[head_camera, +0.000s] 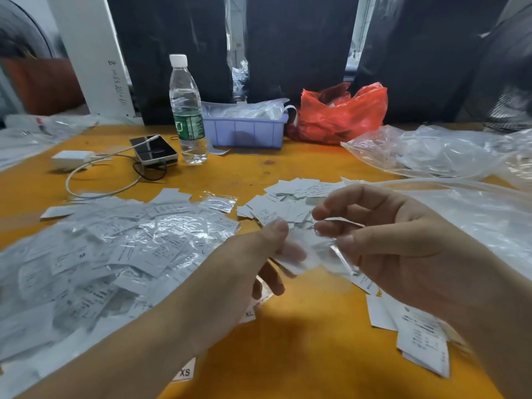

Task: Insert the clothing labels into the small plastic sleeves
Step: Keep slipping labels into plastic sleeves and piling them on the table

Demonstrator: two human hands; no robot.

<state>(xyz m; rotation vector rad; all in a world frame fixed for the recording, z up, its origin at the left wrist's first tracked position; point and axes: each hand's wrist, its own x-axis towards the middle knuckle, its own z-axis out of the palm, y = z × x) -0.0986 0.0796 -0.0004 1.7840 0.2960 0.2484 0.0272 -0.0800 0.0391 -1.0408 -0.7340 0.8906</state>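
- left hand [244,263] pinches a white label [290,254] by thumb and curled fingers, just above the orange table [288,326]
- right hand [403,240] has fingers curled round a clear plastic sleeve [336,249], pinching it right against the label
- big heap of sleeved labels [100,254] on the left, loose label pile [288,200] just behind the hands
- farther back: water bottle [187,110], phone [154,149] with cable, blue bin [244,131], red bag [339,113]

Your left hand [244,266] pinches a white label [290,254]; your right hand [383,240] holds its clear sleeve [331,243]. Both hover above the orange table [288,335].
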